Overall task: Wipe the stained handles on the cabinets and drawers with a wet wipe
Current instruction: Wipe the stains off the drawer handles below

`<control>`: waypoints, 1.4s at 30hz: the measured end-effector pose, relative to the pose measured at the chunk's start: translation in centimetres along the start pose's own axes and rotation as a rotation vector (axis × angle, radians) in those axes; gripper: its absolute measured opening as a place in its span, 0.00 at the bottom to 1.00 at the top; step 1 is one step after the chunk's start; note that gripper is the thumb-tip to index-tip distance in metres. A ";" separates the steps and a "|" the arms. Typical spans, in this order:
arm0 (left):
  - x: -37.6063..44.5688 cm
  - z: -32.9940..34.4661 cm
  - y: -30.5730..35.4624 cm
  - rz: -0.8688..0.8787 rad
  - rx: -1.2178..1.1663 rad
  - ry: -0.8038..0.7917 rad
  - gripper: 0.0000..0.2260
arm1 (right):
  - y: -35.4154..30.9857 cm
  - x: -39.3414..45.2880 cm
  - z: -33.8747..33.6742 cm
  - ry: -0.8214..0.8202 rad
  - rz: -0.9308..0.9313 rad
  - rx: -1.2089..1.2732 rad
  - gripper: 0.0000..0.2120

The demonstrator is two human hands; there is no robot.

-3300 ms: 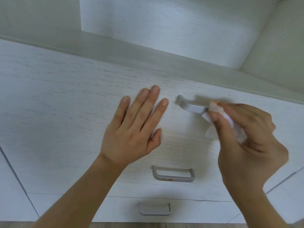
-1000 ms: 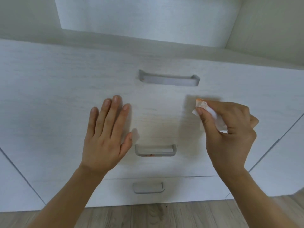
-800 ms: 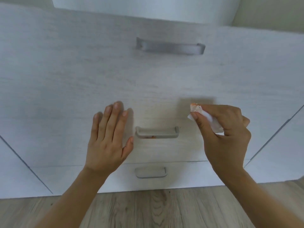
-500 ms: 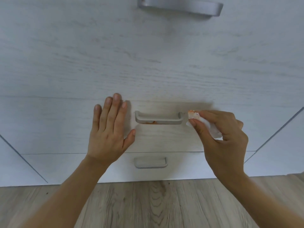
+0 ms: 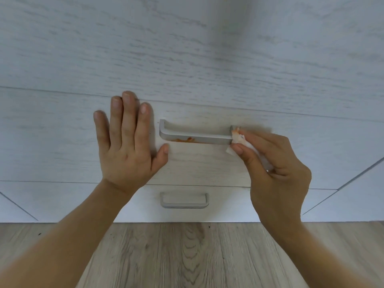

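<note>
A grey metal handle [image 5: 195, 135] sits on the middle drawer front [image 5: 197, 163], with an orange stain along its lower edge near the middle. My right hand [image 5: 274, 163] pinches a crumpled white wet wipe [image 5: 239, 140], orange-smeared at its tip, against the handle's right end. My left hand [image 5: 126, 142] lies flat with straight fingers on the drawer front just left of the handle. A second grey handle [image 5: 184, 201] is on the lowest drawer.
Pale wood-grain cabinet fronts [image 5: 187, 48] fill the upper view, with side doors [image 5: 357, 194] to the right and left. A light wooden floor [image 5: 187, 256] runs below the lowest drawer.
My view and both hands have dropped from the top handle to the middle drawer. The wipe has come onto the right end of the stained handle, and my left hand has settled beside it.
</note>
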State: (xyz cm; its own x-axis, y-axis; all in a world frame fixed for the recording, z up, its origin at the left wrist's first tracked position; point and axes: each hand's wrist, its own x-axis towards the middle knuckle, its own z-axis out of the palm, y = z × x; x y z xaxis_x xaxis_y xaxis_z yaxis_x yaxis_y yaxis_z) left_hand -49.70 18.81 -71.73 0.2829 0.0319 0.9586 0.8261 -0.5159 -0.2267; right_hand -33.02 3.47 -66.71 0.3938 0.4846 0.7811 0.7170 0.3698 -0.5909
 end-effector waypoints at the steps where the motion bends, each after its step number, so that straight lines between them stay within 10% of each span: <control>1: 0.0 0.0 0.0 -0.006 0.006 0.003 0.32 | 0.0 0.0 0.1 0.002 0.016 0.029 0.10; 10: 0.0 0.3 0.1 -0.008 0.037 0.029 0.32 | 0.2 -0.2 0.1 -0.030 0.092 0.056 0.05; 22: 0.3 0.1 0.2 -0.017 0.039 0.028 0.31 | 1.7 0.1 0.1 0.015 -0.415 -0.145 0.09; 42: 0.4 0.1 0.3 -0.049 0.042 0.029 0.31 | 1.8 0.7 0.4 0.031 -0.438 -0.171 0.09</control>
State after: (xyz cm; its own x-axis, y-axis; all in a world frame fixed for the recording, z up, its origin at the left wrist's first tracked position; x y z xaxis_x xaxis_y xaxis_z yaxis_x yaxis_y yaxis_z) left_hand -49.31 18.75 -71.41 0.2285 0.0313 0.9730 0.8586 -0.4776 -0.1862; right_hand -31.74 4.78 -67.32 0.0480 0.2876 0.9565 0.9029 0.3971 -0.1647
